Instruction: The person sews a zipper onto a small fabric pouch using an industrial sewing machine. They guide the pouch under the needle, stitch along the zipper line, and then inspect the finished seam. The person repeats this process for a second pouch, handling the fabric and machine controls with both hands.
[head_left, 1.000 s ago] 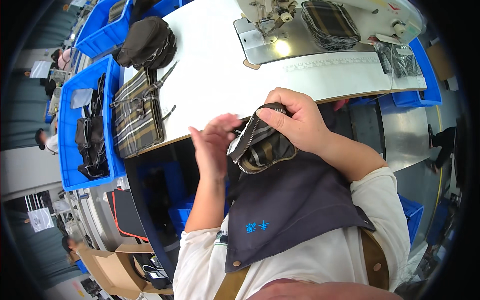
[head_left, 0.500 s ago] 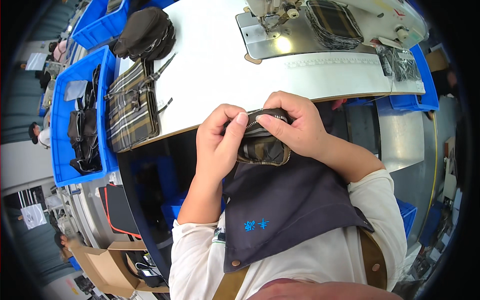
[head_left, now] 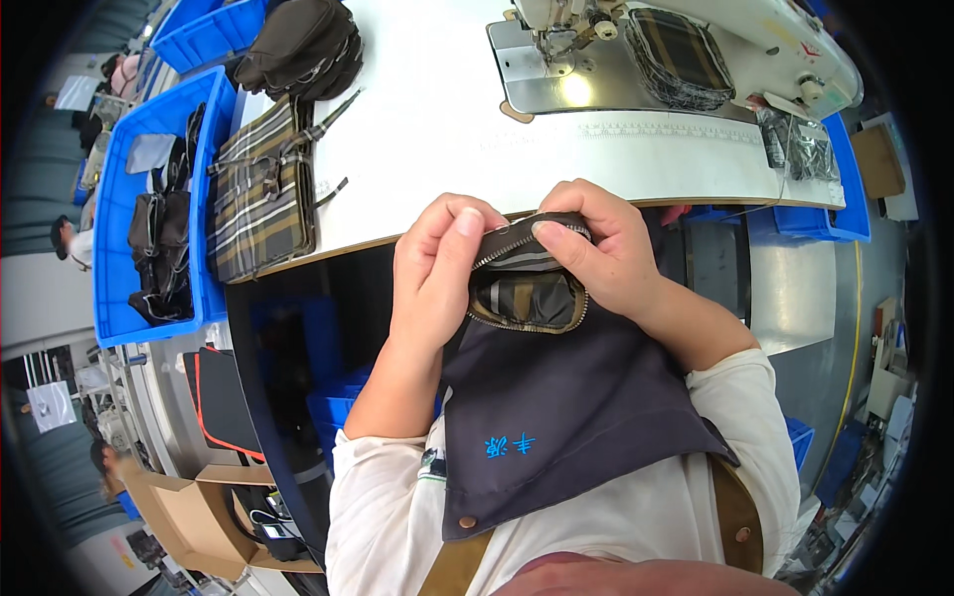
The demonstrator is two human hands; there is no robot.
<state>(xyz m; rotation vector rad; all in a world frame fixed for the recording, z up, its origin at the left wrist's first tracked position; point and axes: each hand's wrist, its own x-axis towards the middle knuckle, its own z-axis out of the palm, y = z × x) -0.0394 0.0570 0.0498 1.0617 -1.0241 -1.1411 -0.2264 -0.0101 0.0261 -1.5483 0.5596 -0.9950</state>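
Pinches the upper left edge of a small dark-brown and plaid fabric pouch (head_left: pixel 532 298) with a metal-toothed zip between the thumb and bent fingers of the left hand (head_left: pixel 434 263). Grips the upper right edge of the same pouch with the right hand (head_left: pixel 601 243), pressing the thumb down near the zip teeth and curling the fingers behind. Holds the pouch, unzipped and gaping, just before the near edge of a white, curved-edged worktop (head_left: pixel 427 119) and over the top of a dark navy cloth apron (head_left: pixel 586 397) with blue embroidery and brown straps. Exposes, inside the pouch, a dark interior with an olive-brown band.

Faces, on the left of the worktop, brown, black and white plaid fabric with narrow straps (head_left: pixel 263 194), and behind it a rounded pile of dark-brown fabric items (head_left: pixel 303 50). Has, toward the far right, a white sewing machine (head_left: pixel 760 45) beside a shiny metal plate (head_left: pixel 522 79), with a stack of rounded plaid panels (head_left: pixel 681 55) on the plate. Has also a clear plastic bag with dark contents (head_left: pixel 800 144) at the right end.

Beyond the worktop's left side, a long blue plastic bin (head_left: pixel 111 268) holding dark-brown fabric pieces (head_left: pixel 164 233). At lower left, an opened brown cardboard box (head_left: pixel 194 526).
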